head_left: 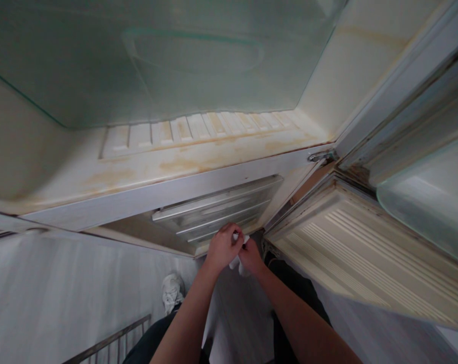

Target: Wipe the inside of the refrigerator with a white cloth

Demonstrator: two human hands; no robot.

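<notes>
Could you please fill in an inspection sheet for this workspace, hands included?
Surface: the ledge inside the open fridge has yellow-brown stains, below a greenish glass shelf.
Job's things: a white cloth, bunched between the hands, its lower part hanging down.
Clutter: a metal rack, partly in view at the lower left.
Hands: left hand and right hand close together, both gripping the cloth in front of the lower compartment.
Cables: nothing seen.
Surroundings: grey floor; lower door standing open on the right; a white shoe to the left of the arms.
</notes>
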